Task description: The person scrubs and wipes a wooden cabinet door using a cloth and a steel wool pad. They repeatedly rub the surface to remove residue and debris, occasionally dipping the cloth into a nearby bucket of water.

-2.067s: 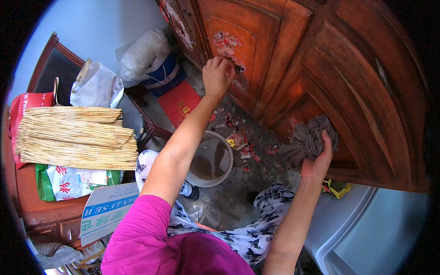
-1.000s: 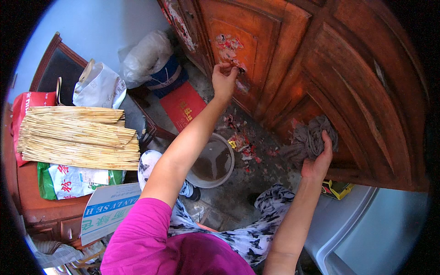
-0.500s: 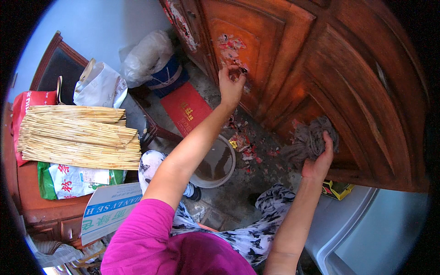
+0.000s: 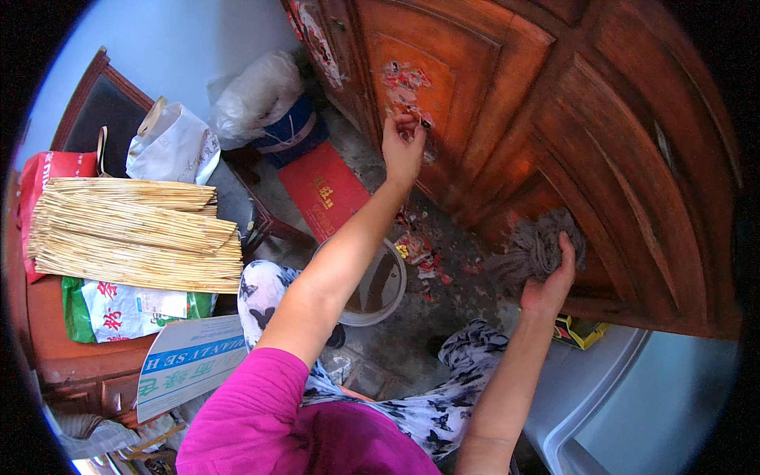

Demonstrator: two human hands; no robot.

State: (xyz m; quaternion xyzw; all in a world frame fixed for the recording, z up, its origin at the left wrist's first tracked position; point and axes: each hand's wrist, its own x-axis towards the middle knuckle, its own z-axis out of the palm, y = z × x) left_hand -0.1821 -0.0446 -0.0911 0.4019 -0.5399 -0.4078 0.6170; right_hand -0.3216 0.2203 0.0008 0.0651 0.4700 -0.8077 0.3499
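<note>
My left hand [image 4: 404,148] reaches to a brown wooden panelled door [image 4: 467,71], its fingers pinched together at the lower end of a patch of torn red and white paper [image 4: 405,81]. What the fingertips hold, if anything, is too small to make out. Lower down on the right, my right hand [image 4: 549,277] is closed on a bunched grey rag [image 4: 546,241], which lies against the door's lower panel. A round bucket of murky water [image 4: 372,285] stands on the floor below my left forearm and is partly hidden by it.
Paper scraps [image 4: 423,253] litter the floor beside a red mat [image 4: 321,190]. To the left, a bundle of dry stalks [image 4: 134,237] lies on a wooden surface with bags. A blue bucket [image 4: 289,131] stands behind. Grey plastic furniture [image 4: 590,380] is at the right.
The view has shifted slightly. My left hand has moved only a little at the torn paper, fingers still pinched. The right hand keeps the rag in nearly the same place.
</note>
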